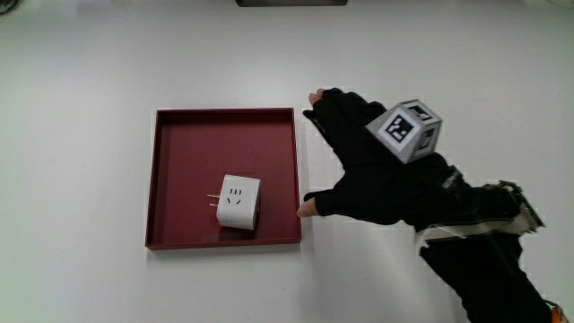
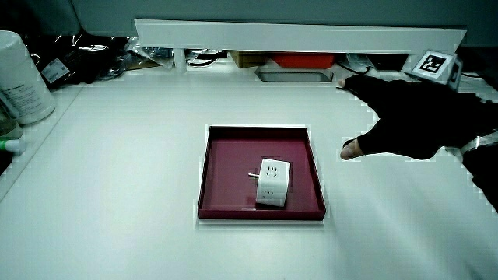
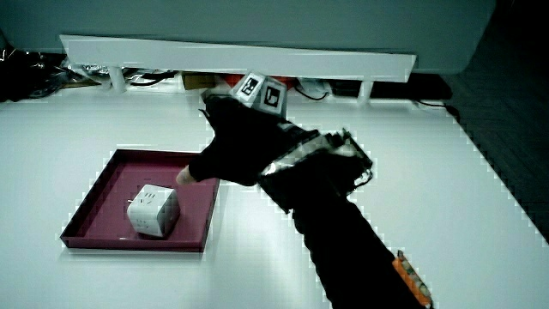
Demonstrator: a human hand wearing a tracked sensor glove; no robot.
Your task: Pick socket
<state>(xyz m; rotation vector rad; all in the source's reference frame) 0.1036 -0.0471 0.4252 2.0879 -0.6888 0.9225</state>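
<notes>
A white cube socket (image 1: 239, 202) with metal prongs lies in the dark red square tray (image 1: 188, 144), near the tray's edge closest to the person. It shows in both side views too, socket (image 2: 272, 183) and socket (image 3: 153, 210). The gloved hand (image 1: 354, 166) hovers over the bare table just beside the tray, fingers spread and holding nothing. Its thumb tip (image 1: 308, 208) reaches the tray's rim. In both side views the hand (image 2: 405, 117) (image 3: 236, 142) stays apart from the socket.
A low white partition (image 2: 296, 35) runs along the table's farther edge, with cables and boxes under it. A white cylindrical container (image 2: 19, 78) stands at the table's edge in a side view.
</notes>
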